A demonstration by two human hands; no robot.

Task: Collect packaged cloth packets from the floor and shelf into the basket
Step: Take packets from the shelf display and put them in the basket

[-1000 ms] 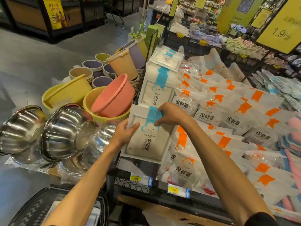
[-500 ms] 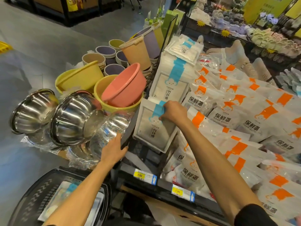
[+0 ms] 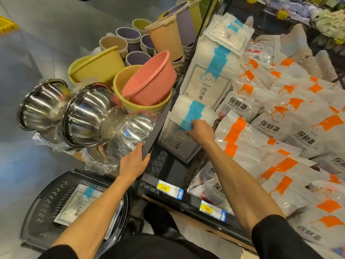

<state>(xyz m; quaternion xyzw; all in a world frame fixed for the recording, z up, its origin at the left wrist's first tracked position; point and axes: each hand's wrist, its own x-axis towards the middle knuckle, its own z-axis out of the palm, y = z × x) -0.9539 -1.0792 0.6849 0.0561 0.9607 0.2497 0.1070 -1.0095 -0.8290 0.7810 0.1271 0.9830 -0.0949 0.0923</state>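
Observation:
White cloth packets with a blue strip stand in a row at the shelf's left end; the front packet (image 3: 179, 139) leans toward me. My right hand (image 3: 200, 130) pinches its top edge at the blue strip. More of these packets (image 3: 209, 81) stand behind it, and one (image 3: 228, 33) lies on top at the back. My left hand (image 3: 135, 163) grips the dark side panel (image 3: 158, 126) of the shelf. A black basket (image 3: 46, 200) sits on the floor at the lower left with a cloth packet (image 3: 78, 204) lying inside.
Steel bowls (image 3: 87, 114) wrapped in film, and pink (image 3: 149, 81) and yellow (image 3: 97, 66) plastic basins, stand left of the shelf. Orange-marked white bags (image 3: 280, 131) fill the shelf to the right. Price tags (image 3: 169, 188) line the shelf's front rail.
My left hand let go of the packet and dropped to grip the shelf's side panel. My right hand keeps hold of the front packet's top. The view tilted down, showing the basket.

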